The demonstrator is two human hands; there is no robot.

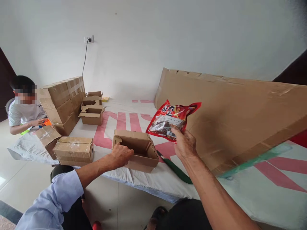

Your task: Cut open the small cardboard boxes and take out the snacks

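Observation:
Between the fingers of my right hand [185, 143] is a shiny red food packet [170, 120] with Chinese characters and a clear window showing dark contents. It is held up and tilted, above and to the right of an open cardboard box [145, 161]. My left hand [122, 154] is closed over the near left edge of that box, with some fingertips hidden inside. The box stands upright near the front edge of a cloth-covered surface [112, 172], and its visible interior is shadowed.
Taped cartons [61, 103] are stacked at the left. Two closed boxes lie before them, including a taped box [74, 150]. Several open boxes [92, 115] stand behind. A large cardboard sheet [240, 118] leans at the right. Another person [26, 111] is at far left.

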